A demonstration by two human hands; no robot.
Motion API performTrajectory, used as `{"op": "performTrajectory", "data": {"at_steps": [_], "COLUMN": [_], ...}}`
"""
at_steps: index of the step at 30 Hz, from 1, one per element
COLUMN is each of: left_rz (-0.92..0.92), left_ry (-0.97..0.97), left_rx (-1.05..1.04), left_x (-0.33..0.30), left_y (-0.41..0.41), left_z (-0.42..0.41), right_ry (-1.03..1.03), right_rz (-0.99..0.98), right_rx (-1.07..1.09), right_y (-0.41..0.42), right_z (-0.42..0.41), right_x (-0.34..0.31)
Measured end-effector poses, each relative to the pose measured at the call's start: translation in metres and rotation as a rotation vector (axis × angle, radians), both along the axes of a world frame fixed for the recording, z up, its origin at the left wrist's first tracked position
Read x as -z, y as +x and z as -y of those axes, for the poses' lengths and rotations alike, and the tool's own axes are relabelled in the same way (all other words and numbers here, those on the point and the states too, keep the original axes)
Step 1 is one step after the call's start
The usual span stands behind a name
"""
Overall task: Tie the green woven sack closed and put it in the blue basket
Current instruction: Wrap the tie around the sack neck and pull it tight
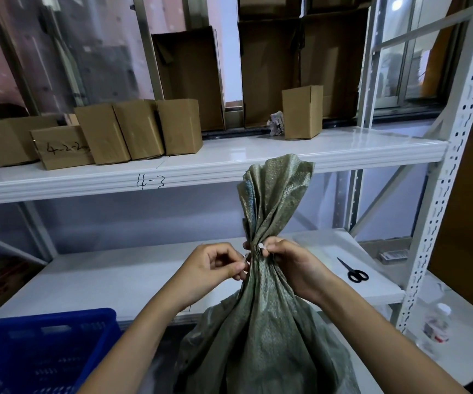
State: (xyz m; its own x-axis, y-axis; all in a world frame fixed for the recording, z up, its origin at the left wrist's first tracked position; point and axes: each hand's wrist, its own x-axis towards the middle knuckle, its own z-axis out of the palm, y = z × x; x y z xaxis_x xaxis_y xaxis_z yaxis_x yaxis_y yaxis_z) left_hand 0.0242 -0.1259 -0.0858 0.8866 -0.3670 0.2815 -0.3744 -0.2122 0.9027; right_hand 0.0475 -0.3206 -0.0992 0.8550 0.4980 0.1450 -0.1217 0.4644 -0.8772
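The green woven sack (266, 331) stands upright in front of me, its neck gathered and twisted, the loose top fanning upward. A thin white tie (261, 246) circles the neck. My left hand (215, 265) pinches one end of the tie at the left side of the neck. My right hand (292, 265) pinches the other end at the right side, fingers pressed against the sack. The blue basket (39, 348) sits at the lower left, beside the sack.
Black scissors (353, 271) lie on the lower white shelf (116, 277) at the right. The upper shelf (229, 163) carries several cardboard boxes. A perforated rack upright (443, 194) stands at the right, with a plastic bottle (437, 325) near its foot.
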Motion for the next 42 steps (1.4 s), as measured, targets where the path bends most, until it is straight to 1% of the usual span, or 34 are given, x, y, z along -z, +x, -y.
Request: {"op": "performTrajectory", "data": {"at_steps": [4,7,10,14,17,22,25,29,33,36,40,42], "left_rz": [-0.014,-0.039,0.008,-0.002,-0.048,-0.2,-0.2,-0.068,-0.029,-0.026,-0.159,-0.165], "left_ry": [-0.072,-0.145,-0.194,-0.321,-0.364,-0.463,-0.437,-0.286,-0.282,-0.256,-0.394,-0.414], "left_rx": [-0.017,-0.01,-0.05,-0.086,-0.006,0.171,0.188,0.075,0.048,0.085,0.186,0.189], "left_x": [0.0,0.002,0.003,0.006,0.005,0.003,0.003,0.008,0.007,0.005,0.002,0.004], "left_y": [-0.002,-0.002,0.001,0.006,0.007,0.007,0.005,0.004,0.006,0.008,0.007,0.008], "left_z": [0.005,0.007,0.01,0.012,0.01,0.008,0.008,0.01,0.012,0.012,0.016,0.017], "right_ry": [-0.105,-0.108,-0.096,-0.058,-0.055,-0.033,0.003,0.02,-0.029,-0.014,0.005,0.012], "right_rz": [0.087,0.082,0.081,0.056,0.041,0.015,-0.007,-0.013,0.035,0.017,-0.006,-0.005], "right_rx": [0.122,0.178,0.169,0.111,0.122,0.132,0.129,0.079,0.013,0.027,0.044,0.045], "right_y": [0.003,0.004,0.003,0.001,0.003,0.003,0.0,0.001,0.003,0.006,0.007,0.006], "right_z": [-0.001,0.0,0.0,-0.002,0.0,0.003,0.004,0.006,0.004,0.003,0.004,0.005], "right_x": [0.003,0.005,0.005,0.005,0.005,0.004,0.003,0.006,0.009,0.011,0.008,0.008]}}
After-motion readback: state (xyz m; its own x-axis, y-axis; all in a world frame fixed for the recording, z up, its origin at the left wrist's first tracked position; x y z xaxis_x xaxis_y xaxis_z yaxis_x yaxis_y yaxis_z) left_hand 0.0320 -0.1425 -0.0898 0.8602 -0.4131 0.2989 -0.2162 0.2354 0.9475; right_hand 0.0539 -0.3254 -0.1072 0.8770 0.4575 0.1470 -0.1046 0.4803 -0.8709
